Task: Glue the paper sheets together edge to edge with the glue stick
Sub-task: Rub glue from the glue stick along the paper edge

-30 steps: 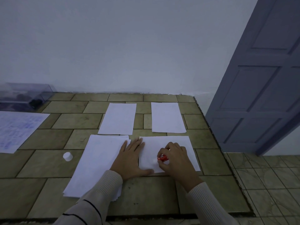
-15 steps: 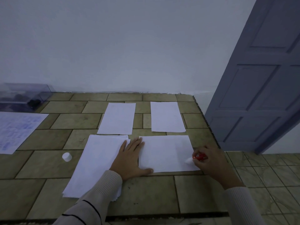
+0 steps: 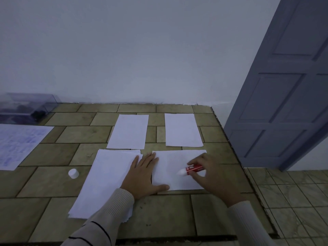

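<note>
A white sheet (image 3: pixel 170 162) lies flat on the tiled counter in front of me. My left hand (image 3: pixel 143 176) rests flat on its left edge, fingers straight, thumb along the near edge. My right hand (image 3: pixel 211 174) grips a red glue stick (image 3: pixel 192 169) over the sheet's right half, its white tip pointing left and down at the paper. A stack of white sheets (image 3: pixel 104 180) lies to the left, partly under my left wrist. Two single sheets lie farther back, one on the left (image 3: pixel 128 131) and one on the right (image 3: pixel 182 129). The white glue cap (image 3: pixel 73 173) stands left of the stack.
A printed sheet (image 3: pixel 19 144) lies at the far left, with a clear plastic box (image 3: pixel 26 107) behind it against the wall. The counter's right edge (image 3: pixel 236 157) drops to a tiled floor, beside a grey-blue door (image 3: pixel 284 96).
My right hand swept the glue stick from the sheet's middle to its right edge, then came back a little leftward over the sheet. My left hand stayed put.
</note>
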